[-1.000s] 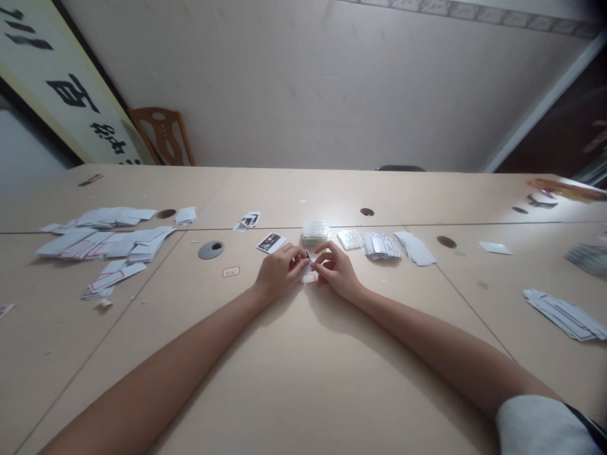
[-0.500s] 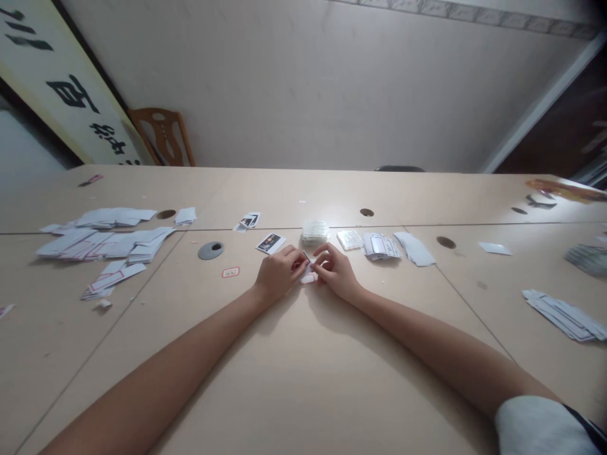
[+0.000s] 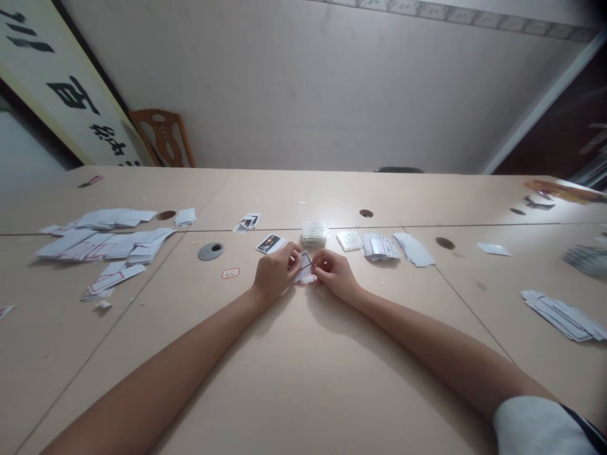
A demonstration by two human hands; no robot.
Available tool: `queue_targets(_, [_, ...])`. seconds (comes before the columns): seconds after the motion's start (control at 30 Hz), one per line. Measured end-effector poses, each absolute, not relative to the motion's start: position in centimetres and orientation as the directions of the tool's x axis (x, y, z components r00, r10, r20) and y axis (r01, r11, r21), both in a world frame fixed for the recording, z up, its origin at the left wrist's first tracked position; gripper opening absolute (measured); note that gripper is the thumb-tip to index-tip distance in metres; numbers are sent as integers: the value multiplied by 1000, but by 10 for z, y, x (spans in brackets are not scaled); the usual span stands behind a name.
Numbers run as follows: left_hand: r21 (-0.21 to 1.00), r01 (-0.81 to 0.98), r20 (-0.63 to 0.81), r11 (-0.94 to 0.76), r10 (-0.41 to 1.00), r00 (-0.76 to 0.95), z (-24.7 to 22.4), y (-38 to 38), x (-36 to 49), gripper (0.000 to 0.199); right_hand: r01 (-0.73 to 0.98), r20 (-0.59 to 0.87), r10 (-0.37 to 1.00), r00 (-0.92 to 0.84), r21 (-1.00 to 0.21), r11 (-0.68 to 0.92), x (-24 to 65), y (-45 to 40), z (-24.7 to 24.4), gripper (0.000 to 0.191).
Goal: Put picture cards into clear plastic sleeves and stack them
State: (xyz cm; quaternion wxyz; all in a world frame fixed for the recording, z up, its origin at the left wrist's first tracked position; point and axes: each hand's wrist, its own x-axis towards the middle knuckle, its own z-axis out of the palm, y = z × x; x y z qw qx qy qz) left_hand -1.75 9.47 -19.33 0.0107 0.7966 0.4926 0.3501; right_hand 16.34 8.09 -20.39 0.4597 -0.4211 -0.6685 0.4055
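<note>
Between my two hands is a small white card point(image 3: 305, 264) with a dark line across it. My left hand point(image 3: 277, 272) pinches its left side, fingers closed. The fingertips of my right hand point(image 3: 333, 270) are closed on its right edge. Just below, a white label with a red border point(image 3: 307, 279) lies partly covered by the card and fingers. Beyond my left hand lies a card with a dark picture point(image 3: 270, 244). A stack of clear plastic cases point(image 3: 315, 234) stands straight ahead of my hands, with a single flat clear case point(image 3: 349, 240) to its right.
To the left spread piles of white paper strips point(image 3: 102, 243). A red-bordered label point(image 3: 230, 273) lies near a grey grommet point(image 3: 210, 251). On the right are silvery printed cards point(image 3: 380, 247), white strips point(image 3: 413, 249) and another strip pile point(image 3: 564, 316). A chair point(image 3: 164, 136) stands behind the table.
The fingers of my left hand have shifted slightly left and opened up the view of the card, which now shows more of its face. My right fingertips have drawn together at its edge.
</note>
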Motion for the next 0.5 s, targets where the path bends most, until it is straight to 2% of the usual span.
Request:
queue_targets(0.13, [404, 761, 541, -508, 803, 249, -194, 96, -19, 20, 234, 268, 938, -220, -919, 317, 163, 80, -201, 6])
queue_targets(0.37, [428, 766, 558, -479, 807, 193, -193, 97, -20, 20, 304, 297, 931, -212, -885, 352, 163, 80, -201, 8])
queue_targets(0.5, [483, 726, 584, -489, 798, 149, -195, 100, -22, 17, 319, 304, 932, -200, -879, 355, 163, 80, -201, 11])
